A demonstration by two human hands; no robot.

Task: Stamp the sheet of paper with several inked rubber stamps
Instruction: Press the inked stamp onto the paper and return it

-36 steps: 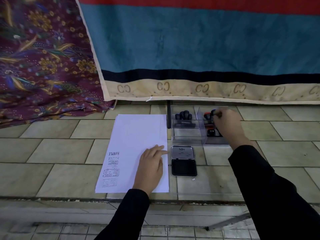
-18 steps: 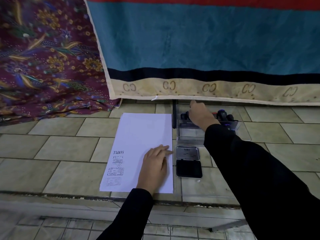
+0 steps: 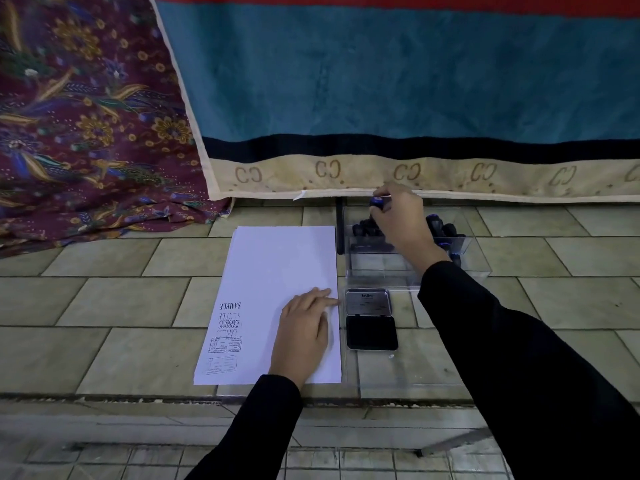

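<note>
I count one ink pad (image 3: 371,336) on the tiled counter (image 3: 121,299). It lies open, and I use it as my reference. Just to the left of it lies one white sheet of paper (image 3: 277,265), with one column of printed marks near its left edge; the farthest one reads SAMPLE. I cannot tell if more sheets are under it. Just behind the pad stands one clear box (image 3: 381,275). It holds two groups of dark stamps (image 3: 365,226), but they are too crowded for me to count.

I see two hands, both in black sleeves. The left hand (image 3: 301,334) lies flat, palm down, on the paper beside the pad. Its fingers are straight and grasp nothing, and the fingertips reach the edge of the sheet nearest the pad. The right hand (image 3: 398,220) is stretched out behind the pad, over the far side of the box. Its fingers are curled and pinch one blue-topped stamp (image 3: 376,202).
</note>
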